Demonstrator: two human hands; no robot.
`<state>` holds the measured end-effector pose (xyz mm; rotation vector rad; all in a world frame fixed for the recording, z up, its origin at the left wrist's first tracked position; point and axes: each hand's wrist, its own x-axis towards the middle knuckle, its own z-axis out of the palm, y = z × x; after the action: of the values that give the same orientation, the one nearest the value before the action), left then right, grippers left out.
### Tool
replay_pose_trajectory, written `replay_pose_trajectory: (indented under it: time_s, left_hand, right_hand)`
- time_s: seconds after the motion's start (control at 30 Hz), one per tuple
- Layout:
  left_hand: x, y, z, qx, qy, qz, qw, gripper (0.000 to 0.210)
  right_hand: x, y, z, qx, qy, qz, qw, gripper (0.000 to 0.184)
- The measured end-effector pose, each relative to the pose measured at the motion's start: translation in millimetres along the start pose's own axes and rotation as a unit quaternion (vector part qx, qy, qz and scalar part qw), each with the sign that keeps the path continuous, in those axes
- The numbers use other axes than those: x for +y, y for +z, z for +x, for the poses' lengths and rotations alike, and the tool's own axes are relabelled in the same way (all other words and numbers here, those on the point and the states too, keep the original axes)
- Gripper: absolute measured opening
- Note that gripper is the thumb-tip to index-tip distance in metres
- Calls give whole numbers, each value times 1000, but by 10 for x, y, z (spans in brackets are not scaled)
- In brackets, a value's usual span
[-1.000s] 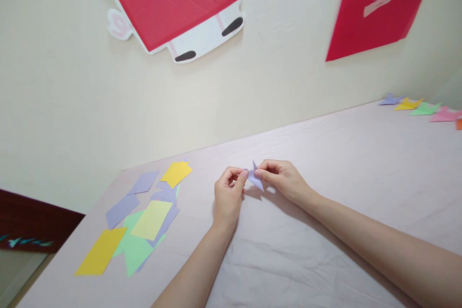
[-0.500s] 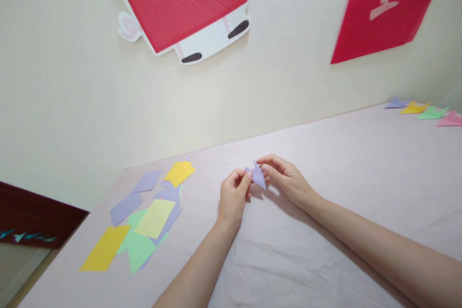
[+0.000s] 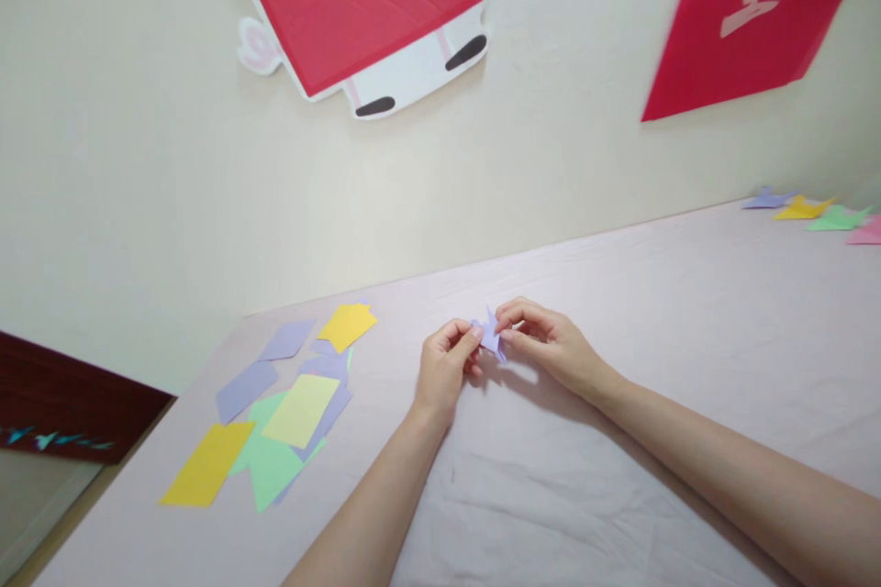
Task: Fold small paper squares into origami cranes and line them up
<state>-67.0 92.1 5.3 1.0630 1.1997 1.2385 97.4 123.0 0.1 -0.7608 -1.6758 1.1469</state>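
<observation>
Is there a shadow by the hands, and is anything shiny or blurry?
Head view: a soft shadow lies on the cloth under the right hand; head view: pale glare streaks the left red sign; head view: folded papers near the right edge look a bit blurry.

This camera sits up on the person's head, looking forward and down across the pale, wrinkled, cloth-covered table (image 3: 661,312) to the plain off-white wall (image 3: 551,165) beyond. It's above and behind the bare left hand (image 3: 444,369) and bare right hand (image 3: 551,344), near enough to catch both forearms (image 3: 378,495). The view tips: the table's back edge climbs rightward.
</observation>
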Motion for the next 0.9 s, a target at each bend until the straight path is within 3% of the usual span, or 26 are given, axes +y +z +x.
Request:
replay_pose_trajectory:
  time_s: [0.2,0.4,0.7,0.9]
  left_hand:
    - [2,22,-22,-16,16,26,999,32]
    - [-7,88,-40,-19,54,90,994,32]
    - [-37,100,-26,9,54,51,997,32]
    - [-39,101,-35,5,78,55,995,26]
  right_hand:
    - [36,31,5,18,59,55,997,20]
    - [61,35,13,57,63,52,995,21]
    - [20,62,-2,50,62,68,994,21]
    - [107,55,32,85,56,120,988,23]
